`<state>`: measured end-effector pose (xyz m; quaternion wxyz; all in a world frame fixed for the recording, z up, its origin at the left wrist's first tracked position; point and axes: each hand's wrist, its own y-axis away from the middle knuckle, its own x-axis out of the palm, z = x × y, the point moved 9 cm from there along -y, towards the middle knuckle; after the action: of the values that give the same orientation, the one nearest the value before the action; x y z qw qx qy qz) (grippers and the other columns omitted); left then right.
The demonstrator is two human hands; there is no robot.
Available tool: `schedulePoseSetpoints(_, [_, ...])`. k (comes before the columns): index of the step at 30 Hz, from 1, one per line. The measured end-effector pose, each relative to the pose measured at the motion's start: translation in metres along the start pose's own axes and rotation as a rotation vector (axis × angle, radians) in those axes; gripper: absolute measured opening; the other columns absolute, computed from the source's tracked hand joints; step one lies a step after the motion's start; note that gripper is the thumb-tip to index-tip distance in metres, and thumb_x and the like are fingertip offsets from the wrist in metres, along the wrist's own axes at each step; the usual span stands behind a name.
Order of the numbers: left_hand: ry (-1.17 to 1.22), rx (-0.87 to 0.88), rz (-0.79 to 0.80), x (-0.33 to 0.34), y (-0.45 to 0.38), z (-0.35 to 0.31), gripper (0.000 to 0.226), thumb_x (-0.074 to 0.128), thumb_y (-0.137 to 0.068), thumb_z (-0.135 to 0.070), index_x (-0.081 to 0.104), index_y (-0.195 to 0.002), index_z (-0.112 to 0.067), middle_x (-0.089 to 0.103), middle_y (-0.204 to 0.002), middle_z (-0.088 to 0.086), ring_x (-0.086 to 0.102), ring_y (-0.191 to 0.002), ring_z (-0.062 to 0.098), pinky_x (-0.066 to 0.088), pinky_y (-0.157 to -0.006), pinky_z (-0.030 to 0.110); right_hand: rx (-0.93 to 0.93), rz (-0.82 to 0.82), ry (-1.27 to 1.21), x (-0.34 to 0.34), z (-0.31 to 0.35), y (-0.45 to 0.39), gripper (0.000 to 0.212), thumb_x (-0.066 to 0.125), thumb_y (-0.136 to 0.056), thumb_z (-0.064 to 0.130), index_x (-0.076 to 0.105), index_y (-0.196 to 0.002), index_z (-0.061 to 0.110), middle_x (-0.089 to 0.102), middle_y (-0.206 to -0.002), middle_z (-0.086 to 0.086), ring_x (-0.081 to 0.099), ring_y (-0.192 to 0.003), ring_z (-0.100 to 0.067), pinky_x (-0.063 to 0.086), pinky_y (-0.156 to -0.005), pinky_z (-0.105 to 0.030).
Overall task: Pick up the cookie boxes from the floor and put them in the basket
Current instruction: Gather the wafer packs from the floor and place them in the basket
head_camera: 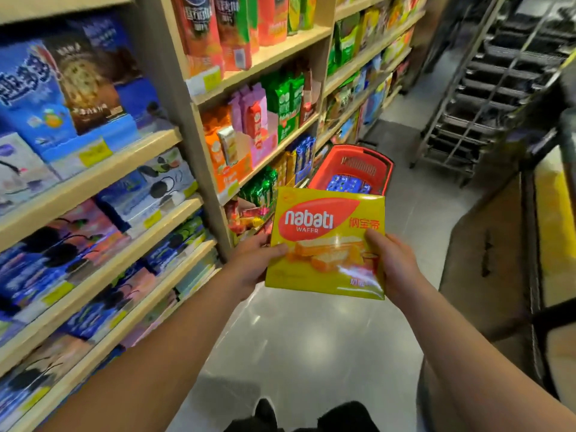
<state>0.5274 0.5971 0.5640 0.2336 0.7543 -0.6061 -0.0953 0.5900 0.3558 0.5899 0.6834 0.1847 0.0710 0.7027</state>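
- The yellow wafer box (325, 244) sits near the centre of the view, held up off the floor (311, 344) with its printed face toward the camera.
- The left hand (249, 266) has its grip closed on the box's edge at 9 o'clock, thumb lying across the front, fingers curled behind.
- The right hand (394, 263) has its grip closed on the edge at 3 o'clock, thumb on the front face, fingers hidden behind.
- The red basket (352, 157) stands on the floor at 12 o'clock from the box, which overlaps its near rim in the view.
- A blue packet (347, 183) lies inside the basket.
- Wooden shelves (131, 182) of snack packs run from 7 to 1 o'clock.
- Stacked dark baskets (505, 79) stand at 2 o'clock.
- Dark shoes (265, 413) show at 6 o'clock.
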Motion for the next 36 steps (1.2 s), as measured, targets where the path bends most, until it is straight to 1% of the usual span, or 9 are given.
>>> schedulePoseSetpoints(4, [-0.041, -0.015, 0.032, 0.020, -0.057, -0.018, 0.028, 0.068, -0.087, -0.014, 0.066, -0.114, -0.014, 0.074, -0.102, 0.007, 0.070, -0.095, 0.027, 0.055, -0.088, 0.047, 0.025, -0.036, 0.005, -0.010, 0.009, -0.054, 0.012, 0.057, -0.095, 0.014, 0.067, -0.088, 0.010, 0.073, -0.074, -0.008, 0.070, -0.065, -0.022, 0.057, -0.077, -0.043])
schedulePoseSetpoints(10, [-0.071, -0.012, 0.021, 0.064, -0.139, -0.044, 0.023, 0.067, -0.087, -0.014, 0.066, -0.110, -0.012, 0.075, -0.099, 0.008, 0.071, -0.092, 0.028, 0.057, -0.084, 0.046, 0.052, -0.035, 0.052, -0.034, 0.036, -0.146, 0.013, 0.060, -0.092, 0.019, 0.065, -0.096, 0.008, 0.071, -0.103, -0.024, 0.069, -0.091, -0.038, 0.055, -0.086, -0.059])
schedulePoseSetpoints(13, [-0.066, -0.007, -0.006, 0.093, -0.179, -0.060, 0.020, 0.067, -0.087, -0.012, 0.068, -0.107, -0.011, 0.075, -0.096, 0.008, 0.072, -0.090, 0.027, 0.057, -0.082, 0.044, 0.065, -0.023, 0.064, -0.052, 0.055, -0.194, 0.013, 0.059, -0.094, 0.021, 0.064, -0.097, 0.009, 0.072, -0.101, -0.021, 0.070, -0.091, -0.037, 0.056, -0.085, -0.056])
schedulePoseSetpoints(16, [-0.056, 0.000, -0.040, 0.125, -0.216, -0.075, 0.014, 0.066, -0.088, -0.010, 0.069, -0.101, -0.012, 0.076, -0.090, 0.006, 0.073, -0.082, 0.023, 0.058, -0.071, 0.035, 0.083, 0.007, 0.084, -0.073, 0.077, -0.244, 0.017, 0.059, -0.095, 0.022, 0.065, -0.101, 0.008, 0.073, -0.102, -0.020, 0.070, -0.095, -0.038, 0.056, -0.086, -0.056])
schedulePoseSetpoints(20, [-0.020, -0.021, -0.041, 0.166, -0.260, -0.091, 0.014, 0.063, -0.089, -0.008, 0.069, -0.100, -0.013, 0.076, -0.087, 0.004, 0.073, -0.077, 0.019, 0.057, -0.065, 0.030, 0.105, 0.023, 0.098, -0.096, 0.100, -0.302, 0.014, 0.059, -0.095, 0.021, 0.064, -0.099, 0.009, 0.073, -0.100, -0.020, 0.071, -0.091, -0.036, 0.057, -0.084, -0.053])
schedulePoseSetpoints(22, [-0.013, -0.031, -0.029, 0.181, -0.279, -0.098, 0.017, 0.062, -0.090, -0.007, 0.069, -0.105, -0.011, 0.076, -0.090, 0.006, 0.073, -0.081, 0.021, 0.059, -0.069, 0.032, 0.121, 0.026, 0.103, -0.104, 0.106, -0.326, 0.016, 0.058, -0.094, 0.020, 0.065, -0.101, 0.007, 0.072, -0.101, -0.022, 0.070, -0.091, -0.038, 0.057, -0.085, -0.055])
schedulePoseSetpoints(26, [-0.016, -0.068, -0.029, 0.203, -0.332, -0.111, 0.021, 0.062, -0.090, -0.009, 0.067, -0.110, -0.007, 0.074, -0.100, 0.011, 0.070, -0.095, 0.029, 0.055, -0.088, 0.044, 0.154, 0.029, 0.107, -0.116, 0.117, -0.383, 0.023, 0.059, -0.093, 0.020, 0.063, -0.108, 0.003, 0.072, -0.100, -0.023, 0.070, -0.093, -0.041, 0.056, -0.085, -0.058])
schedulePoseSetpoints(33, [-0.021, -0.114, -0.010, 0.221, -0.451, -0.130, 0.025, 0.061, -0.091, -0.009, 0.066, -0.115, -0.007, 0.072, -0.106, 0.015, 0.067, -0.101, 0.034, 0.052, -0.093, 0.050, 0.202, 0.008, 0.103, -0.119, 0.126, -0.499, 0.015, 0.059, -0.094, 0.019, 0.061, -0.103, 0.007, 0.074, -0.092, -0.018, 0.072, -0.077, -0.032, 0.059, -0.072, -0.045])
schedulePoseSetpoints(36, [-0.028, -0.144, 0.006, 0.225, -0.502, -0.137, 0.023, 0.061, -0.091, -0.008, 0.067, -0.113, -0.008, 0.073, -0.103, 0.013, 0.069, -0.095, 0.030, 0.055, -0.086, 0.045, 0.241, 0.014, 0.124, -0.115, 0.126, -0.549, 0.016, 0.058, -0.094, 0.018, 0.062, -0.105, 0.006, 0.074, -0.093, -0.017, 0.072, -0.077, -0.031, 0.057, -0.069, -0.041])
